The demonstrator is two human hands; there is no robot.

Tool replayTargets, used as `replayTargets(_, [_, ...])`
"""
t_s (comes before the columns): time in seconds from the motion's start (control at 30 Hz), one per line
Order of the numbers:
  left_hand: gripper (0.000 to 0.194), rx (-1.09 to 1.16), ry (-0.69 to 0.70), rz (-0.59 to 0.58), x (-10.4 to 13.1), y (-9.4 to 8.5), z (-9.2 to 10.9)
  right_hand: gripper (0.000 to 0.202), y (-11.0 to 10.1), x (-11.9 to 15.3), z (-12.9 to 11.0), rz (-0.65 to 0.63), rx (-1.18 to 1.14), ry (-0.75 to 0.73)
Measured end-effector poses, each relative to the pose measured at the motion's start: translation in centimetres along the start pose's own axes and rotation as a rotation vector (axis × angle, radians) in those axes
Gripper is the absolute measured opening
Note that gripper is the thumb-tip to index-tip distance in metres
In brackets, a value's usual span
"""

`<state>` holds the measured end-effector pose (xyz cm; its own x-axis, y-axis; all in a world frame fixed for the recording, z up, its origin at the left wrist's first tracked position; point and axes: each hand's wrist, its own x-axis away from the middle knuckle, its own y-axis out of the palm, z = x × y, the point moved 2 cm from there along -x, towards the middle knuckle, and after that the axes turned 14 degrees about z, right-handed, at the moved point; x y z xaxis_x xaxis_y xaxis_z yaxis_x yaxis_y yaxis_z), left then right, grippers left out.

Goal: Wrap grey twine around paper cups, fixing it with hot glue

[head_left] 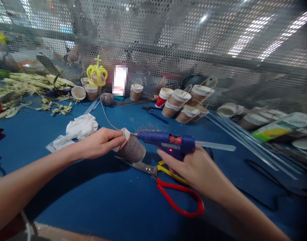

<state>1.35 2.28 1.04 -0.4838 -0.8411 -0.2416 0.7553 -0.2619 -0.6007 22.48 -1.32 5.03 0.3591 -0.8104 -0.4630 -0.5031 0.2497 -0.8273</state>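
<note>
My left hand (108,142) is closed on a paper cup (133,149) wound with grey yarn, tilted on its side above the table. A strand of the yarn runs from the cup back to a grey yarn ball (107,99). In my right hand (191,164) is a blue hot glue gun (166,140), its red light lit and a clear glue stick (216,146) sticking out behind. The gun's nozzle is at the cup's rim, close to my left fingertips; whether it touches cannot be made out. Scissors (152,170) with red and yellow handles lie beneath.
Several wrapped cups (178,98) with handles stand at the back right. Clear glue sticks (249,144) lie to the right, above a black cord (259,174). Crumpled white material (81,127) sits left, before dried husks (30,83). A perforated metal screen (153,30) closes off the back.
</note>
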Motion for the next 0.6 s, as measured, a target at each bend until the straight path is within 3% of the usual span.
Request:
replayTargets(0.1, [0.032, -0.014, 0.013, 0.017, 0.0, 0.0, 0.1, 0.027, 0.1, -0.4, 0.0, -0.043, 0.082, -0.070])
replayTargets(0.2, [0.032, 0.001, 0.012, 0.015, 0.0, 0.0, 0.1, 0.026, 0.2, -0.5, 0.2, -0.074, 0.043, 0.005])
replayTargets(0.47, [0.035, -0.012, -0.028, -0.004, 0.0, 0.1, -0.3, 0.026, 0.1, 1.0, -0.1, -0.056, -0.047, 0.079])
replayTargets(0.6, [0.035, -0.003, -0.036, -0.005, 0.0, 0.1, -0.5, 0.021, 0.4, 1.4, -0.5, 0.014, -0.076, 0.089])
